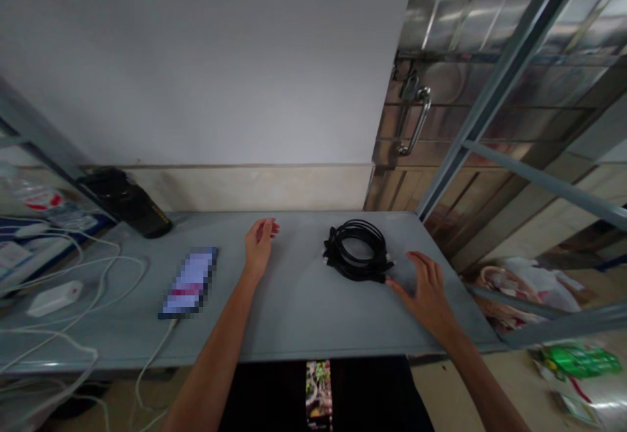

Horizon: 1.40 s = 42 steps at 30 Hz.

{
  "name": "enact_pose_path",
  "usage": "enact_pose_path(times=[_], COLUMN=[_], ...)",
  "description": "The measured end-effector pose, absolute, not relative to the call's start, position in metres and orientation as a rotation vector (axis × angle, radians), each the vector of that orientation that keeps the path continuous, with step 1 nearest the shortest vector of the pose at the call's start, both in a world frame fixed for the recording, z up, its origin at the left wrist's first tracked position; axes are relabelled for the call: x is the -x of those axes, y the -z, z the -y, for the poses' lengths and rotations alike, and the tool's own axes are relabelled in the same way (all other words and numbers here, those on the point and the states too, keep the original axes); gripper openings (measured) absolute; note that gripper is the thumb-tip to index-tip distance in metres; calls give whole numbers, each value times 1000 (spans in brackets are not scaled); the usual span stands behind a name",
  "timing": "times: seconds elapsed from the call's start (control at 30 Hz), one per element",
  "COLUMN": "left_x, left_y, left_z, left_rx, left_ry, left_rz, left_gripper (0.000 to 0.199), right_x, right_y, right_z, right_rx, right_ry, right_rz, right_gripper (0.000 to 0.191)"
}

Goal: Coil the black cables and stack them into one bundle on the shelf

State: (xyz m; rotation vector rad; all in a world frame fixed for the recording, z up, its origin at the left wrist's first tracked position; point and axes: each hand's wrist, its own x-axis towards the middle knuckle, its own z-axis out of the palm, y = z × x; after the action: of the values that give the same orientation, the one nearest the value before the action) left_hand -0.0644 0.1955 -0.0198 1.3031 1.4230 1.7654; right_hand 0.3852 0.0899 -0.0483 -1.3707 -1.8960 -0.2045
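Note:
A coil of black cable (358,270) lies on the grey tabletop (304,314), with several plug ends sticking out at its sides. Just right of the coil is my right hand (425,291), its thumb and fingers spread apart. The thumb tip is close to the coil's lower right edge; whether it touches cannot be told. My left hand (259,239) hovers or rests left of the coil, apart from it, with fingers curled in and nothing visible in them. Left of that hand lies a phone (190,282) with a lit screen and a white cable (159,350) at its lower end.
At the left are a black bottle (130,200), a clear plastic bottle (46,200), a white power strip or adapter (55,298) and tangled white cords. Grey metal posts (490,92) rise at the table's right end. Behind stands a metal door with a handle (416,121).

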Motion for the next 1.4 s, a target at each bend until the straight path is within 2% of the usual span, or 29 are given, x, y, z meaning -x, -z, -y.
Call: enact_pose_path(times=[0.3, 0.73, 1.4], left_x=[64, 59, 58], left_y=[14, 10, 9], left_z=[-194, -193, -192], left_rx=[-892, -848, -837], left_ry=[-1838, -1790, -1777], left_rz=[-1298, -1263, -1260], left_gripper=[53, 49, 44], right_x=[-380, -383, -384], right_y=[46, 47, 50], right_z=[-94, -94, -94], right_rx=[1406, 1377, 1373], right_ry=[111, 42, 14], right_rz=[1837, 1841, 1833], right_gripper=[64, 48, 42])
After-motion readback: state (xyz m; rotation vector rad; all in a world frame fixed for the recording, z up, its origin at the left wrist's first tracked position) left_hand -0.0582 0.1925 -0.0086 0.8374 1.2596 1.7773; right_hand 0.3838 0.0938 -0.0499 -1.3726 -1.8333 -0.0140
